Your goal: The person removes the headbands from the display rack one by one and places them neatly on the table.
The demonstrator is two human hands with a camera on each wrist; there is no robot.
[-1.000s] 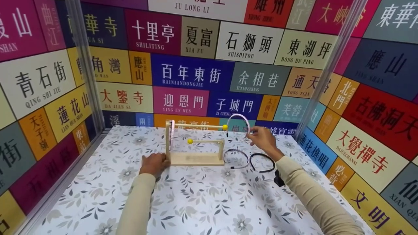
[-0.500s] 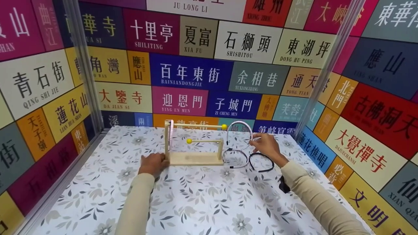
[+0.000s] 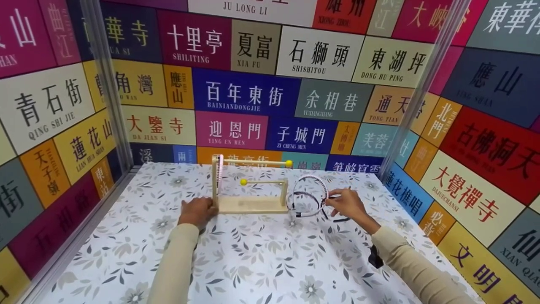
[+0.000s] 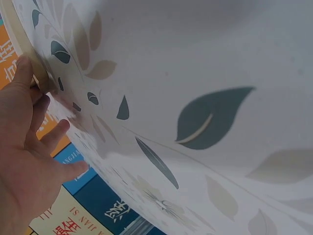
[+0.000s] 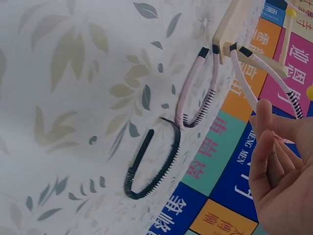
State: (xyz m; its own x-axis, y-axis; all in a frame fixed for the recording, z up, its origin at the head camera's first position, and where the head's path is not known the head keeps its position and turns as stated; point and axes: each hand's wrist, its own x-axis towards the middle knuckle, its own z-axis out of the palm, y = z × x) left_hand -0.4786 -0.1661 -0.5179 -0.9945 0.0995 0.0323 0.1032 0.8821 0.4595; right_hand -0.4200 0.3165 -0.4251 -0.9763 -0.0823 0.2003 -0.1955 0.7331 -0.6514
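Note:
A wooden stand (image 3: 253, 204) has an upper and a lower rod, each tipped with a yellow ball. My left hand (image 3: 197, 212) grips the left end of its base, thumb and index finger at the wood's edge in the left wrist view. A pale pink toothed headband (image 3: 220, 173) hangs on the upper rod against the tall post. Between thumb and fingertips, my right hand (image 3: 348, 206) pinches a whitish-pink headband (image 5: 243, 71), its loop upright just right of the stand. A second pink headband (image 5: 188, 85) lies behind it on the table, partly covered in the head view.
A black toothed headband (image 5: 134, 182) lies on the table (image 3: 249, 261) near my right hand, which partly hides it in the head view. The tabletop has a leaf-and-flower print. Panels with large lettering (image 3: 249, 93) stand behind and on both sides.
My right hand has lowered the pinched headband from beside the upper rod's yellow ball to near the table, in front of the lying headbands. My left hand has stayed at the stand's base.

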